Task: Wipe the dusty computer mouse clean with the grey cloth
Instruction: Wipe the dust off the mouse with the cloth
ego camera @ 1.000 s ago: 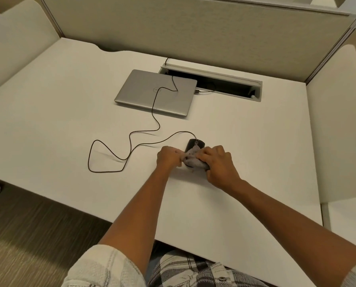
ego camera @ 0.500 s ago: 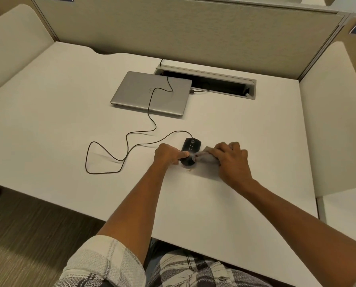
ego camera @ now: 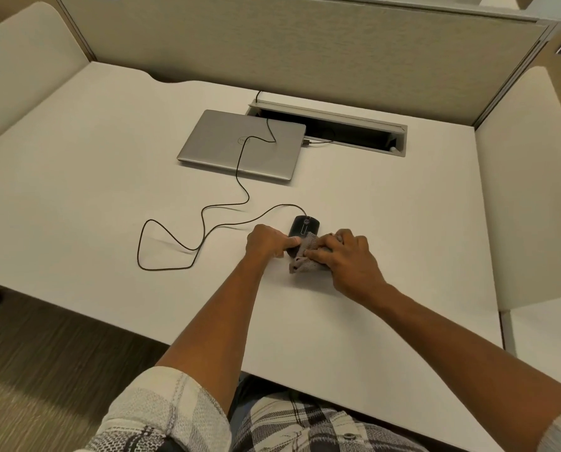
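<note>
Two hands are on the job, both right at the computer mouse [ego camera: 303, 227], which sits on the white tabletop [ego camera: 77, 190] a bit right of centre. Its long axis runs away from the body, cord end pointing to the far side. The left hand [ego camera: 266, 243] is curled against the mouse's left flank, thumb laid on the near part, so it looks to be held steady. The right hand [ego camera: 347, 256] is bunched over the grey cloth [ego camera: 305, 259], which is pressed onto the near right part of the mouse; the far half is left bare. So the next stroke probably needs to be pushed forward, away from the body. For containers, only the cable tray [ego camera: 331, 132] at the back is seen, with cables in it.
</note>
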The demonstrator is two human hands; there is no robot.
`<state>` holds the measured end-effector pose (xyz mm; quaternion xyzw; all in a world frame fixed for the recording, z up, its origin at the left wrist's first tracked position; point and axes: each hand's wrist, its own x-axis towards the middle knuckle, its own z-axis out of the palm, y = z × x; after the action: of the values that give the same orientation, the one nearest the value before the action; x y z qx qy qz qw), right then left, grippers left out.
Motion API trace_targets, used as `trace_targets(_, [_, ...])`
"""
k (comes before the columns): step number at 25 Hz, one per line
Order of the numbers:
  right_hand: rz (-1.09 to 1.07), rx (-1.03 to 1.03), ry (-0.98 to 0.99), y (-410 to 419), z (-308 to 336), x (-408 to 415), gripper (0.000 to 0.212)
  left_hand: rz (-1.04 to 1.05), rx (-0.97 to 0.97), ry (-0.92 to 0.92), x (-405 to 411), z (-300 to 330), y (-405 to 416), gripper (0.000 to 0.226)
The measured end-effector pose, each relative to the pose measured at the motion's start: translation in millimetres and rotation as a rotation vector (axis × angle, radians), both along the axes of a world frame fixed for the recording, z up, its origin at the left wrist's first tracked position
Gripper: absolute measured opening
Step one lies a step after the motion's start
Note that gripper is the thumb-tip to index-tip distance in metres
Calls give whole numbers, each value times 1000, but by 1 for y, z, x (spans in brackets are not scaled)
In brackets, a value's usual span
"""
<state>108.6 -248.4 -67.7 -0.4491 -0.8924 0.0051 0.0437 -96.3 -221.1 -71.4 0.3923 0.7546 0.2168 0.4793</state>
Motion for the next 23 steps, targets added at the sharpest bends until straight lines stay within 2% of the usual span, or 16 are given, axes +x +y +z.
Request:
trace_targets(2, [-24, -20, -10, 9, 5, 10, 52, -33, 24, 73, 1, 0, -3, 44])
trace_targets(5, [-175, -82, 79, 27, 14, 26, 54, -53, 112, 157, 4, -7, -9, 41])
trace_targets(8, [-294, -193, 182, 52, 24, 31, 49, 11, 212, 182, 10, -14, -19, 43])
trace_targets(11, [-331, -193, 224, 74, 32, 15, 45, 94, 311, 170, 20, -21, -33, 52])
trace_targets(13, [-340, -162, 231, 83, 33, 0, 45, 53, 347, 266, 30, -30, -43, 66])
trace_targets(15, [-339, -141, 214, 88, 32, -15, 50, 16, 395, 418, 39, -36, -47, 64])
trace_targets(17, [-334, -152, 195, 86, 28, -28, 59, 14, 422, 468, 43, -39, -47, 60])
trace_targets(20, [-299, -266, 171, 80, 18, -41, 70, 30, 450, 487, 44, -46, -48, 57])
trace_targets(23, [-157, -452, 202, 87, 19, -35, 64, 49, 498, 516, 45, -52, -50, 56])
